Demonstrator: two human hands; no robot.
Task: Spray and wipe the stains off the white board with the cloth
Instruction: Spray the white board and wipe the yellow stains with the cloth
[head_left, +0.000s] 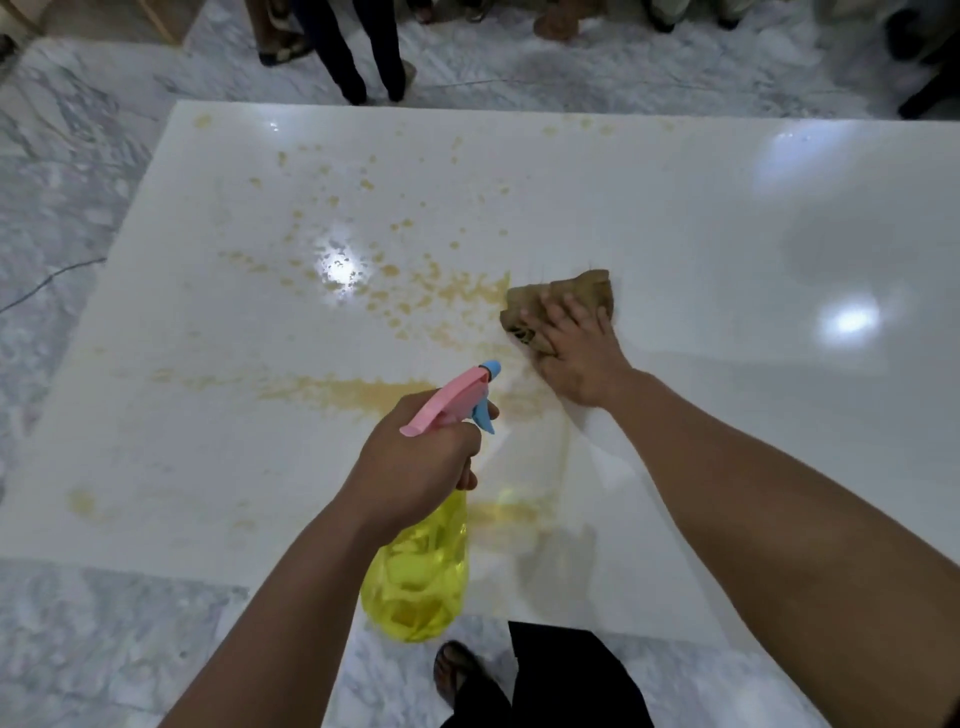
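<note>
A large glossy white board (675, 218) lies flat on the marble floor. Yellow-brown stains (363, 291) speckle its left and middle parts, with a long smear (343, 391) nearer me. My left hand (415, 460) grips a spray bottle (418, 566) with a yellow body and a pink and blue trigger head, held above the board's near edge, nozzle pointing away from me. My right hand (576, 358) presses a crumpled brown cloth (563, 299) flat onto the board at the right edge of the stained patch.
Grey-white marble floor (78, 171) surrounds the board. Legs of people (358, 52) stand just beyond the board's far edge, with more feet along the top. My own sandalled foot (457, 675) and dark trouser leg are at the near edge. A thin cable (47, 280) crosses the floor at left.
</note>
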